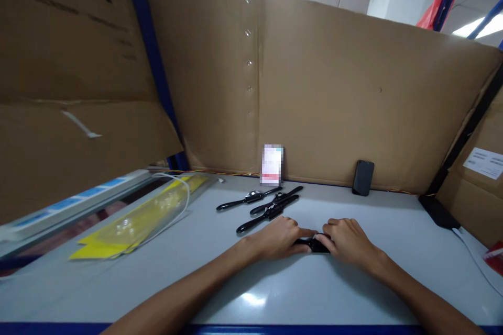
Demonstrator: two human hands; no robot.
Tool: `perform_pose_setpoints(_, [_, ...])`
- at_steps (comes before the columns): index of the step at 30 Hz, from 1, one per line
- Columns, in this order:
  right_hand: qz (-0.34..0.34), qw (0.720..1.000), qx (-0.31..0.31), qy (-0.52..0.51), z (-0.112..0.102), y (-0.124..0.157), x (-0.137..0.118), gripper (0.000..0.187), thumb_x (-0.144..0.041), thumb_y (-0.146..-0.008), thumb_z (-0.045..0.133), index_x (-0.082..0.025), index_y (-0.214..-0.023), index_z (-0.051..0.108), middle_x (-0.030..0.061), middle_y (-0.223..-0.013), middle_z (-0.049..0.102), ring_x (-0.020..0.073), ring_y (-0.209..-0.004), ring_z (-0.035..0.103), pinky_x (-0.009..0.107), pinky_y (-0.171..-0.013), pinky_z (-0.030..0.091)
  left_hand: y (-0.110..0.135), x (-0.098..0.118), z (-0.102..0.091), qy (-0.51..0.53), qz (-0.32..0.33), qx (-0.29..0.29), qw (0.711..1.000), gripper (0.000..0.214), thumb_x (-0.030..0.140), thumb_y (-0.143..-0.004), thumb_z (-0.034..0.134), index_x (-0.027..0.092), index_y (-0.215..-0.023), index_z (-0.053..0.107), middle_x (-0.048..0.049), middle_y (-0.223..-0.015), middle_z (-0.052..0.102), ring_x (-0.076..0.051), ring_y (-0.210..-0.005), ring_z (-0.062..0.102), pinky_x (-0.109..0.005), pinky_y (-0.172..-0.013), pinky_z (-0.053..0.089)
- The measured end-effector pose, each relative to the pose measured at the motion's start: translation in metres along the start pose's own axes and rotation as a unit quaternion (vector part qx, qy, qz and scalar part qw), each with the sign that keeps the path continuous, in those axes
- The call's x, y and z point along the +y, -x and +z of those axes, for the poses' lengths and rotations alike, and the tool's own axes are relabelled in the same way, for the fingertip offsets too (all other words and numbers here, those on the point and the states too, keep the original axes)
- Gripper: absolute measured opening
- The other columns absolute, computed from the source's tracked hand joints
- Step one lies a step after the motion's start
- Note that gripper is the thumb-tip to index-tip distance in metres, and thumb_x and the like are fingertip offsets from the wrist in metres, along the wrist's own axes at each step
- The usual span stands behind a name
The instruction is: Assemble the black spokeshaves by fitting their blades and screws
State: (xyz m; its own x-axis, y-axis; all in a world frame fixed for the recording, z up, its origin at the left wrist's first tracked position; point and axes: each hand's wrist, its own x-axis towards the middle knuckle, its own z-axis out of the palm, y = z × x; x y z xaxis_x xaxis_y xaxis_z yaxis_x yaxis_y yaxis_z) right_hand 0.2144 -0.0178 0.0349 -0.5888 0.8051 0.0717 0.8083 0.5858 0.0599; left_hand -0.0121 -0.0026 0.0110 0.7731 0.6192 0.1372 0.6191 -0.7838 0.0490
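My left hand (280, 237) and my right hand (348, 239) meet at the middle of the grey table (196, 267), both with fingers curled over a small black object (313, 245) that lies between them on the surface. Most of that object is hidden under my fingers. Just beyond my left hand lie three black watch-like straps (268, 207), spread out flat on the table and apart from both hands.
A cardboard wall (334, 94) closes off the back. Leaning against it are a small card (272, 165) and a black phone-like device (362, 178). A clear plastic bag on yellow sheets (137, 220) lies at left. A white cable (473, 256) runs at right.
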Motion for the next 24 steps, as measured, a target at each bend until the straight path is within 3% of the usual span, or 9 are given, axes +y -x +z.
perform_pose_setpoints(5, [-0.013,0.999,0.019,-0.039,0.008,0.000,0.002,0.018,-0.027,-0.100,0.055,-0.018,-0.100,0.071,0.0064,-0.096,0.074,0.0197,-0.080,0.067,0.029,-0.066,0.034,-0.001,0.001,-0.002,-0.008,-0.004,-0.008,1.000,0.038,0.047,-0.102,0.055,0.028,-0.133,0.066,-0.0053,-0.077,0.073,-0.022,-0.071,0.071,-0.027,-0.066,0.047])
perform_pose_setpoints(9, [-0.084,0.992,0.026,-0.088,0.009,0.000,0.010,0.023,-0.012,-0.096,0.051,-0.022,-0.101,0.072,0.0035,-0.098,0.069,0.0153,-0.079,0.063,0.027,-0.069,0.036,-0.001,0.002,-0.003,-0.009,-0.007,-0.007,1.000,0.035,0.046,-0.102,0.055,0.026,-0.127,0.070,-0.0044,-0.072,0.070,-0.022,-0.067,0.070,-0.028,-0.066,0.049])
perform_pose_setpoints(14, [-0.077,0.992,0.027,-0.100,0.001,0.002,0.007,0.010,-0.021,-0.095,0.059,-0.019,-0.092,0.069,0.0037,-0.099,0.067,0.0148,-0.078,0.060,0.027,-0.069,0.036,-0.001,0.000,0.000,0.004,0.000,-0.004,1.000,0.037,0.047,-0.103,0.053,0.027,-0.129,0.068,-0.0039,-0.073,0.071,-0.021,-0.067,0.069,-0.026,-0.065,0.047])
perform_pose_setpoints(19, [-0.018,0.997,0.011,-0.075,0.001,0.000,0.003,0.007,-0.025,-0.096,0.061,-0.019,-0.100,0.063,0.0027,-0.088,0.069,0.0165,-0.075,0.060,0.028,-0.063,0.029,-0.001,-0.001,0.002,-0.007,-0.004,-0.013,1.000,0.039,0.046,-0.103,0.052,0.028,-0.136,0.064,-0.0060,-0.079,0.073,-0.022,-0.072,0.070,-0.026,-0.065,0.045])
perform_pose_setpoints(24, [-0.070,0.995,0.007,-0.066,0.001,0.001,0.004,0.013,-0.019,-0.100,0.053,-0.019,-0.098,0.065,0.0035,-0.092,0.070,0.0151,-0.074,0.060,0.028,-0.065,0.029,-0.001,0.001,-0.001,-0.016,-0.012,-0.026,0.999,0.036,0.045,-0.103,0.053,0.028,-0.132,0.066,-0.0061,-0.081,0.074,-0.024,-0.074,0.071,-0.027,-0.065,0.044])
